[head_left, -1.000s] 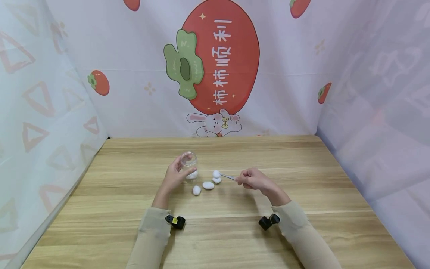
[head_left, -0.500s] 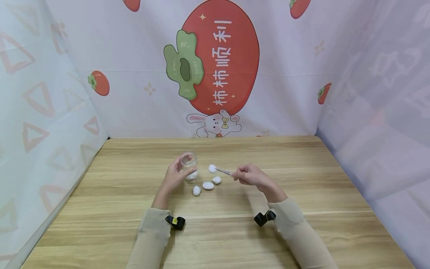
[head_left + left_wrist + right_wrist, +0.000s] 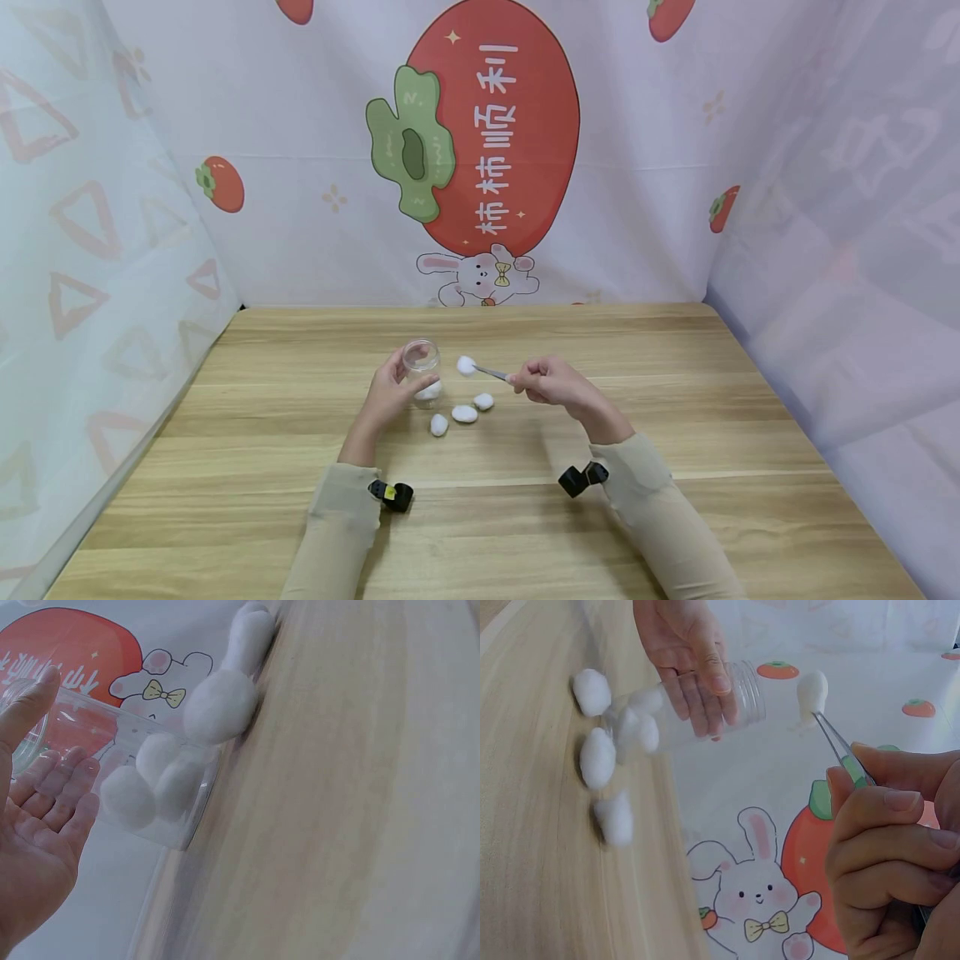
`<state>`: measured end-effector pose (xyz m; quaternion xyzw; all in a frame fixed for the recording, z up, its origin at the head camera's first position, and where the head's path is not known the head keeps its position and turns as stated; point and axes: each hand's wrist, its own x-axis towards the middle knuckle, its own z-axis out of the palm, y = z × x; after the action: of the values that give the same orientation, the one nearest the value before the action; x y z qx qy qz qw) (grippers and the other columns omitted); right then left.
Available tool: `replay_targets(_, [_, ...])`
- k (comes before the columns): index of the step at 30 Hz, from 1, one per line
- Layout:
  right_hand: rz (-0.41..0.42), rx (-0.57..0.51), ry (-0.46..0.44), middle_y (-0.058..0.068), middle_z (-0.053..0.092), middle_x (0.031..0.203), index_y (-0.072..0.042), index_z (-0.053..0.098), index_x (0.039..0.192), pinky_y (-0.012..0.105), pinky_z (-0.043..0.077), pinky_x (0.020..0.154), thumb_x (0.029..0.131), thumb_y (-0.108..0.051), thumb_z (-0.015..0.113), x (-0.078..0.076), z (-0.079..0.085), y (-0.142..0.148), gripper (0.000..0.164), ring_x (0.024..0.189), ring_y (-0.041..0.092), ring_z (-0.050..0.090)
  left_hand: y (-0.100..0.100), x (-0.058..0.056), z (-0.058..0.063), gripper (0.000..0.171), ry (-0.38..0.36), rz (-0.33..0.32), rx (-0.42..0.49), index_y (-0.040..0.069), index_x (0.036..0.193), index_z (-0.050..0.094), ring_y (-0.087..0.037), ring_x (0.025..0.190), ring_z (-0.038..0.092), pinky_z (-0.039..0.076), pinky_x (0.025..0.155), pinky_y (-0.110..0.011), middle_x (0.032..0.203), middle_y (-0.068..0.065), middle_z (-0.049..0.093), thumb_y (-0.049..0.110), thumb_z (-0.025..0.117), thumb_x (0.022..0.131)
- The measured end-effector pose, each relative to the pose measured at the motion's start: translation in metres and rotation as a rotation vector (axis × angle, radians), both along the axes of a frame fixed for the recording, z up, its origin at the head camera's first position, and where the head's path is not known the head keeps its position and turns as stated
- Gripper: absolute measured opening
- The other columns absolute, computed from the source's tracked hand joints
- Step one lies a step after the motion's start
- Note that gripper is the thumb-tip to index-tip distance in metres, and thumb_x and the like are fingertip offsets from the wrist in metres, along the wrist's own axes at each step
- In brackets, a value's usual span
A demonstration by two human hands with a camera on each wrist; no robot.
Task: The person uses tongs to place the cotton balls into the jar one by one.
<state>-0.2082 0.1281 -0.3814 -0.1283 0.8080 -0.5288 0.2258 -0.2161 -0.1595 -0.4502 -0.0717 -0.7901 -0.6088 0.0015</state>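
Observation:
My left hand (image 3: 390, 390) holds a clear open-topped jar (image 3: 742, 694) upright on the table, thumb on the near side and fingers round the far side. Several white cotton balls (image 3: 127, 796) lie at the bottom of the jar. In my right hand (image 3: 557, 387) a pair of metal tweezers (image 3: 840, 742) is pinched between thumb and fingers. The tips of the tweezers grip one cotton ball (image 3: 467, 366) in the air, to the right of the jar and around the height of its mouth in the right wrist view.
Three loose cotton balls (image 3: 465, 414) lie in a slanting row on the wooden table (image 3: 480, 533), just right of the jar and nearer to me. A white printed cloth (image 3: 300, 100) hangs behind the table, and more cloth stands at both sides.
My right hand has lifted the tweezers with the cotton ball off the row and carried them up and left towards the jar. The left hand and jar stay where they were.

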Motion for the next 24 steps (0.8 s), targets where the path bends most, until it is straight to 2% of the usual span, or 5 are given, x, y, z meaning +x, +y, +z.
replay_targets(4, [-0.003,-0.004,-0.003,-0.007,0.034,0.050,-0.004,0.060,0.077,0.019,0.024,0.048,0.094,-0.018,0.057,-0.001,0.003,-0.002,0.023,0.048,0.008,0.029,0.000,0.000,0.000,0.067,0.004,0.000,0.000,0.007,0.142,0.041,-0.031,0.144,0.038,0.024,0.126,-0.045,0.145,-0.017,0.049,0.020,0.074,0.085])
replay_targets(15, [0.007,-0.022,0.004,-0.008,0.032,0.048,-0.009,0.058,0.072,0.019,0.022,0.047,0.095,-0.019,0.056,-0.004,0.007,-0.007,0.025,0.046,0.007,0.027,0.001,0.000,0.002,0.069,-0.003,0.002,0.006,0.006,0.143,0.040,-0.033,0.144,0.037,0.024,0.126,-0.045,0.147,-0.019,0.047,0.019,0.074,0.084])
replay_targets(24, [0.000,-0.023,0.018,-0.007,0.032,0.049,-0.007,0.059,0.074,0.020,0.023,0.047,0.096,-0.019,0.056,-0.008,0.009,-0.015,0.025,0.046,0.009,0.026,0.000,0.000,0.002,0.067,0.016,-0.001,-0.004,0.007,0.141,0.043,-0.033,0.142,0.040,0.026,0.125,-0.048,0.144,-0.018,0.050,0.018,0.075,0.084])
